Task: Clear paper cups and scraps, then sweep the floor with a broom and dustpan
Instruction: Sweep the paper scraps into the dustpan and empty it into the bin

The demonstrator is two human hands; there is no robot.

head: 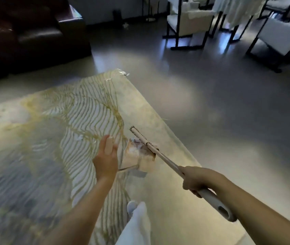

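While white paper scraps (137, 147) lie inside beige plastic dustpan (131, 161) on cream-and-gold patterned rug (52, 112), hold pan lip flat and draw pale bristled broom (138, 134) in with short strokes. Right hand (195, 179) clamped round broom shaft. Left hand (105, 156) curled round dustpan's upright handle. Stray white bits (123, 73) wait at far rug corner.

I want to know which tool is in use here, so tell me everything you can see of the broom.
The broom has a long, pale handle that looks like plastic, with a hanging hole in its wider end. Its narrow pale head is edged with short dark bristles. It slants from lower right up to the left, with the head at the mouth of the dustpan, over pale scraps. The right hand grips the handle near its end.
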